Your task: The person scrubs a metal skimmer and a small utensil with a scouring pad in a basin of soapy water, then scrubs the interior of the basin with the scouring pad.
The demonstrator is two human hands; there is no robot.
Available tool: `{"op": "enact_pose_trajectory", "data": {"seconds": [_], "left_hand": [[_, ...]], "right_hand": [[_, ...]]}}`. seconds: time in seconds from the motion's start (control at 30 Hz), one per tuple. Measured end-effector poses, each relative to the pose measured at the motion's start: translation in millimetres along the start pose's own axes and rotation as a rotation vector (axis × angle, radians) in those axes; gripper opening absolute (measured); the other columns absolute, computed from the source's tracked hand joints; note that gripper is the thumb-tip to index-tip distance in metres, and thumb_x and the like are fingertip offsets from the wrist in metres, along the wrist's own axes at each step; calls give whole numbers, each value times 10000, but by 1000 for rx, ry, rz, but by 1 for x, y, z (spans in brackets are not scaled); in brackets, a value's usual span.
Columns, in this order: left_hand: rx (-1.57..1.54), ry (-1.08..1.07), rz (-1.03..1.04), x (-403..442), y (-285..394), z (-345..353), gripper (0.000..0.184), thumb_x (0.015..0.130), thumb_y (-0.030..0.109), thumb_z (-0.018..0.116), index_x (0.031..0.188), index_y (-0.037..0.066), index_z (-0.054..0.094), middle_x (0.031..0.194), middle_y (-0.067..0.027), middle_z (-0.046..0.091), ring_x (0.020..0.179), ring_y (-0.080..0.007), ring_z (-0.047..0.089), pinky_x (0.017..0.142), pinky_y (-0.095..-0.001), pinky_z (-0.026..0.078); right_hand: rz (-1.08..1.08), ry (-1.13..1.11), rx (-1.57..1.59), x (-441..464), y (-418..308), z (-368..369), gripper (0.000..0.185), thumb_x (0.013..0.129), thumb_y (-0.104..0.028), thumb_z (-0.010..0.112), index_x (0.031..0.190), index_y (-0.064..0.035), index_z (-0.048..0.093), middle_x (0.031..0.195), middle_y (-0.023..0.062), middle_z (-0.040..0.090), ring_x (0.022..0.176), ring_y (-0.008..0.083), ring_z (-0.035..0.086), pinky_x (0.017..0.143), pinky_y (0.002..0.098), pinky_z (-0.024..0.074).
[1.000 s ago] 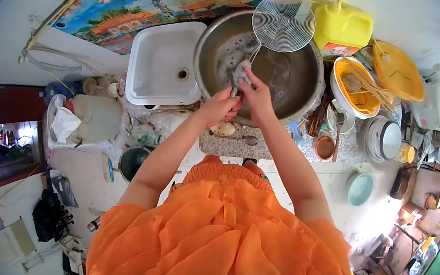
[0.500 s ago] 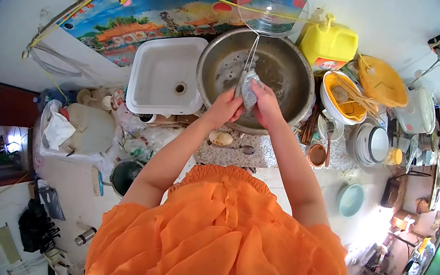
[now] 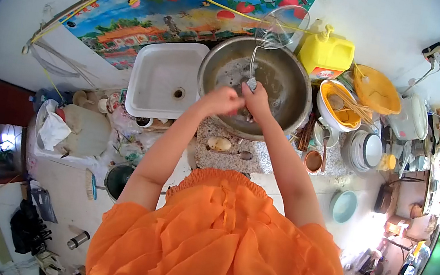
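A long-handled wire strainer (image 3: 282, 28) is held over the large metal basin (image 3: 204, 92), its round spiral head tilted up beyond the far rim. My right hand (image 3: 257, 102) is closed around its handle, with a bit of grey scrubbing cloth (image 3: 252, 83) showing at the fingers. The rest of the cloth is hidden in the hand. Just to the left, apart from the handle, is my left hand (image 3: 224, 103); motion blurs its fingers. Below both hands, cloudy, sudsy water (image 3: 279, 84) sits in the basin.
A white sink (image 3: 154, 79) adjoins the basin on the left. Behind, on the right, stands a yellow jug (image 3: 328, 54). An orange colander (image 3: 342, 119), stacked bowls (image 3: 363, 147) and a brown cup (image 3: 313, 160) crowd the right side. A spoon (image 3: 244, 155) lies on the front ledge.
My left hand has come off the strainer and moved left. The strainer's head has shifted right and lower in view, and less of the grey cloth shows.
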State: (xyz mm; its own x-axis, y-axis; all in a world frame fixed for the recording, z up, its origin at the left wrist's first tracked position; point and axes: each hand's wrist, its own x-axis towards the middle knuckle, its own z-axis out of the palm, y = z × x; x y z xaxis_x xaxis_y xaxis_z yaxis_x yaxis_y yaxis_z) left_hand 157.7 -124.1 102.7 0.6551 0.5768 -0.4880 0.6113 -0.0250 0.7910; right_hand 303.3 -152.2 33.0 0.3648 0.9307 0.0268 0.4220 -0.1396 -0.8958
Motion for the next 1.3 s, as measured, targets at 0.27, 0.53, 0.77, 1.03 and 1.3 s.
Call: {"op": "enact_pose_trajectory", "data": {"seconds": [0.27,0.53,0.77,1.03,1.3], "left_hand": [[-1717,-429,648,83,-28,-47,277,917,308,428,945,46,513,705,-17,531,646,-123,489,599,-236,402],[-1680,481,437,72,37,-7,196,926,240,411,822,83,465,561,29,347,503,-106,315,532,-252,289],[-1747,365,556,57,17,-11,212,943,208,354,805,75,445,513,41,271,460,-82,252,506,-244,265],[-1703,318,662,45,11,-26,260,943,267,359,794,80,463,499,55,249,431,-74,210,438,-226,211],[-1880,646,644,37,-3,-43,302,945,313,341,757,105,452,479,59,228,413,-69,182,421,-227,200]], "right_hand": [[142,-673,269,-11,-47,-49,344,846,-330,547,976,-12,512,688,92,555,628,126,520,574,279,419],[-335,-246,-538,9,-53,-46,353,849,-326,512,1042,-33,478,771,242,579,770,385,559,636,438,429],[-241,-444,-78,0,-44,-69,296,850,-336,529,909,-46,528,689,159,572,624,304,540,619,375,436],[-82,-694,138,0,-67,-55,253,847,-304,543,880,-53,523,681,129,566,613,269,538,588,330,434],[-691,-129,-555,-15,-42,-59,310,815,-337,573,896,-41,526,712,150,580,715,334,574,599,380,449]]}}
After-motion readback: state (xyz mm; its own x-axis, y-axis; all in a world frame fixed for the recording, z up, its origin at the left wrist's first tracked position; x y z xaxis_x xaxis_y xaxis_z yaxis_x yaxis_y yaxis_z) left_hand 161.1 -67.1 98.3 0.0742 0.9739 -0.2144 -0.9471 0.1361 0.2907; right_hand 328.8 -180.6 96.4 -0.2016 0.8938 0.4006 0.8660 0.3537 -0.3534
